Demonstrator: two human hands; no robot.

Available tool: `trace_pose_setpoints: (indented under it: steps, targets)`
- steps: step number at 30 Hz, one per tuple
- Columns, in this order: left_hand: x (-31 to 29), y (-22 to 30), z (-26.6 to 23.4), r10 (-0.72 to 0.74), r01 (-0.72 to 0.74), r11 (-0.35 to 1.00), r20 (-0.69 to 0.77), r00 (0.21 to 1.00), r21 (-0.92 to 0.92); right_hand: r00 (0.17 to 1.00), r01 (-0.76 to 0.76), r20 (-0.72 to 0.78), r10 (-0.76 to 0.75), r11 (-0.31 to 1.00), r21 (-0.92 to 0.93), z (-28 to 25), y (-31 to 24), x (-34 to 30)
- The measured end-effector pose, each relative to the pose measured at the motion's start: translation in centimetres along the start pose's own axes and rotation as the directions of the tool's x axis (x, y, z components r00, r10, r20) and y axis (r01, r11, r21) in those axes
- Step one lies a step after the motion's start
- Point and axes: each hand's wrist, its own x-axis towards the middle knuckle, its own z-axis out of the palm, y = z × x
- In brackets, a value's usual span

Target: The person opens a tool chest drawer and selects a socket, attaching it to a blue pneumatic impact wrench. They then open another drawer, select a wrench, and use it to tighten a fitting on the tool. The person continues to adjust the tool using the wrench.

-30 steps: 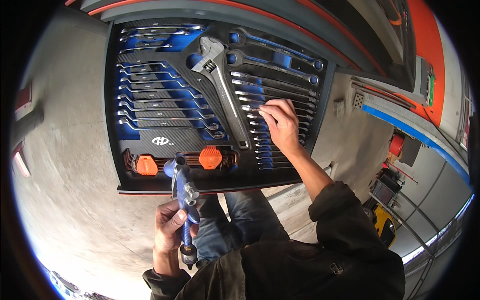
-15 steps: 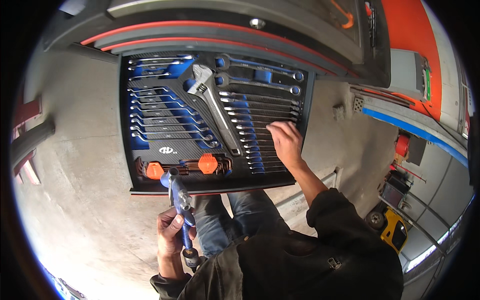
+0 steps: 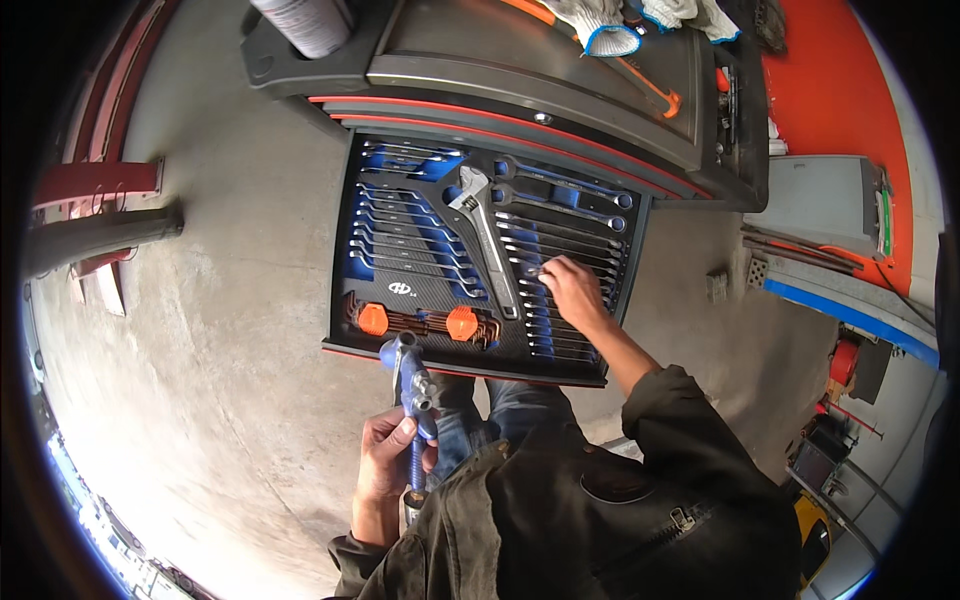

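Observation:
An open drawer [image 3: 410,318] in front of me holds rows of shiny wrenches in a dark and blue liner. My right hand [image 3: 578,292] is over the right-hand row, its thumb and fingertips pinched on a slim combination wrench [image 3: 538,272] there; the fingers partly hide the contact. In my left hand [image 3: 388,452], near the drawer's front edge, is a blue air gun [image 3: 414,390] with metal fittings, its round nozzle end pointing up. A large adjustable wrench [image 3: 487,240] lies slanted in the middle. Two orange-held hex key sets [image 3: 461,323] lie near the front.
Above the drawer stands the tool cabinet [image 3: 460,50], with white gloves [image 3: 605,30], an orange-handled tool [image 3: 668,100] and a canister [image 3: 303,22] on top. A blue-edged metal beam [image 3: 840,318] is at right, red metal framework [image 3: 100,185] at left.
My view has shifted, so the drawer appears farther right and more of the cabinet top shows. My right hand has closed its fingertips on a wrench. The air gun stays in my left hand.

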Motion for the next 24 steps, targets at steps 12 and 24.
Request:
trace_pose_setpoints:
  steps: [12, 24]
  targets:
    - [-5.3, 0.2, -1.0, -0.032, 0.004, 0.988, 0.178, 0.984, 0.157, 0.927, 0.198, 0.224, -0.302, 0.898, 0.392, -16.6, -19.3, -4.0]
    - [-12.4, 1.3, -2.4, 0.068, -0.142, 0.976, 0.387, 0.919, 0.166, 0.627, 0.715, 0.290, -0.723, 0.682, 0.154, -21.9, -34.1, -6.8]
